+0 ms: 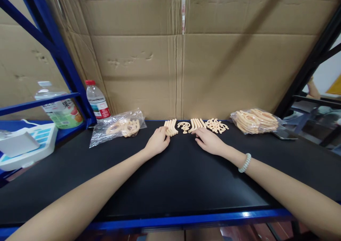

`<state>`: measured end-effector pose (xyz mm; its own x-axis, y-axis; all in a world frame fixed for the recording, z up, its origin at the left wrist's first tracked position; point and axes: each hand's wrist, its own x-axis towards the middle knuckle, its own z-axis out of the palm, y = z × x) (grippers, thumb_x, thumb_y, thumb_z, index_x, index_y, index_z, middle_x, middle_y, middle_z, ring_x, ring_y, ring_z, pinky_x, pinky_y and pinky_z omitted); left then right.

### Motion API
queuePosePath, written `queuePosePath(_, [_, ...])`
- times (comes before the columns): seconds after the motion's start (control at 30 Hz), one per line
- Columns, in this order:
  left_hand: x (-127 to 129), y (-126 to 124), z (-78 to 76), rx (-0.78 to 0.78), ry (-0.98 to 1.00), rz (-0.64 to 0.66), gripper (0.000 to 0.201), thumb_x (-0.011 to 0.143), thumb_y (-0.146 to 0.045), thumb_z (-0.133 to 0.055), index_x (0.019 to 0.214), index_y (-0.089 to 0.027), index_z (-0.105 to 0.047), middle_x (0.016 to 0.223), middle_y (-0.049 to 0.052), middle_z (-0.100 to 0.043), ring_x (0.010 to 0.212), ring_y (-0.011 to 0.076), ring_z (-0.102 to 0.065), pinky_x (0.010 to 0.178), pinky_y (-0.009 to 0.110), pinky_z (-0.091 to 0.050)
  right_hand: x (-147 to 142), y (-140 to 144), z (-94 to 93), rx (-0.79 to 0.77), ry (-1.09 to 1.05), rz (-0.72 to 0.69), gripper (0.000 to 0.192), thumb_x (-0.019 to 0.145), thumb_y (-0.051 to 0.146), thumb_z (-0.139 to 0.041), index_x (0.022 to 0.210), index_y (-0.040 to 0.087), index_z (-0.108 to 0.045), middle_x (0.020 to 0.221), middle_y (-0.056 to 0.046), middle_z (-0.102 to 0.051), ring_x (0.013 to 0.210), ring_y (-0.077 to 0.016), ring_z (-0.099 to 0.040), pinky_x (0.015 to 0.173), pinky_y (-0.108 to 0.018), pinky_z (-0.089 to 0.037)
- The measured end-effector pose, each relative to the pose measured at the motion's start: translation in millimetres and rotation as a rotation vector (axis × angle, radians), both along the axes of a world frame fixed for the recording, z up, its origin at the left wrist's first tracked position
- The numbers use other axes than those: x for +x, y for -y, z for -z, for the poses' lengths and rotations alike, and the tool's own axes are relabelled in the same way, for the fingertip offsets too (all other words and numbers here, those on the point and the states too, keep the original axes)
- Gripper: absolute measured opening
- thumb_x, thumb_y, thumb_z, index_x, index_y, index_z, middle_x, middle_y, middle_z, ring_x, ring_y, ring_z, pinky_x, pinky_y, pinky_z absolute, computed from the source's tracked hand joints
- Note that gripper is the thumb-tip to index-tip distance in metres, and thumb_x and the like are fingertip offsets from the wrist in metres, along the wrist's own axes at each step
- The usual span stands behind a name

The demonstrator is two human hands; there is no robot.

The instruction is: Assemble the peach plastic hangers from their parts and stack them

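Two rows of slim, curved beige pieces lie side by side on the black tabletop. My left hand [157,141] rests at the near left edge of the left row [172,127], fingertips touching it, thumb apart from the fingers. At the lower end of the right row [197,124] is my right hand [209,141], its fingers bent and thumb spread away. Whether either hand pinches a single piece is hard to see. Between the rows sits a small group of curved beige pieces [184,127]. A loose pile of short beige pieces [217,125] lies beyond my right hand.
A clear plastic bag [117,125] with beige parts lies left, a fuller bag [254,121] right, beside a flat dark device [286,136]. Bottles [98,100] and a white-and-blue tray [29,145] stand far left. Cardboard [138,63] walls the back of the black table [176,184].
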<state>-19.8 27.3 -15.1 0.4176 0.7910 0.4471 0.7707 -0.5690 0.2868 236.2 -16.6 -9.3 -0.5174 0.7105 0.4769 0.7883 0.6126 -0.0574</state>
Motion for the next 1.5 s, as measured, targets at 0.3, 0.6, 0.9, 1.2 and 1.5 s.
queuePosePath(0.3, [2,-4,1.2,0.064,0.043,-0.019,0.026,0.08,-0.014,-0.049,0.105,-0.009,-0.056,0.106,0.016,-0.06,0.098,0.029,-0.056,0.091,0.043,-0.044,-16,-21,0.9,0.188,-0.027,0.058,0.028,0.086,0.012,-0.047,0.113,0.014,-0.054,0.105,-0.013,-0.058,0.102,-0.0274,-0.051,0.092,-0.044,-0.043])
queuePosePath(0.6, [-2,-2,-4.1,0.102,0.147,-0.033,0.014,0.084,-0.014,-0.047,0.088,-0.017,-0.06,0.095,0.008,-0.064,0.089,0.0225,-0.061,0.082,0.034,-0.048,-27,-43,4.4,0.24,-0.013,0.016,0.033,0.086,0.009,-0.051,0.117,0.018,-0.056,0.112,-0.01,-0.061,0.103,-0.0275,-0.051,0.089,-0.043,-0.043])
queuePosePath(0.9, [-2,6,-9.9,0.116,0.248,-0.037,0.015,0.088,-0.02,-0.047,0.093,-0.022,-0.061,0.094,0.003,-0.067,0.081,0.0203,-0.064,0.073,0.031,-0.049,-23,-46,6.1,0.299,-0.081,-0.005,0.016,0.092,0.014,-0.046,0.09,0.018,-0.061,0.09,-0.009,-0.064,0.088,-0.0238,-0.056,0.081,-0.037,-0.046])
queuePosePath(1.2, [9,19,-15.1,-0.136,0.724,0.337,0.019,0.089,-0.032,-0.048,0.098,-0.019,-0.058,0.098,0.005,-0.063,0.09,0.0198,-0.067,0.075,0.032,-0.058,-17,-1,-11.5,0.414,-0.494,0.151,0.013,0.093,0.025,-0.043,0.09,0.019,-0.055,0.083,-0.007,-0.062,0.072,-0.0198,-0.06,0.066,-0.033,-0.048])
queuePosePath(1.5, [36,61,-16.7,-0.487,0.902,0.468,0.02,0.075,-0.032,-0.068,0.086,-0.015,-0.067,0.101,0.009,-0.065,0.09,0.0218,-0.066,0.081,0.034,-0.055,-33,31,-14.9,-0.167,-1.052,-0.047,0.021,0.089,0.042,-0.052,0.088,0.021,-0.047,0.072,-0.001,-0.059,0.065,-0.0164,-0.062,0.049,-0.025,-0.05])
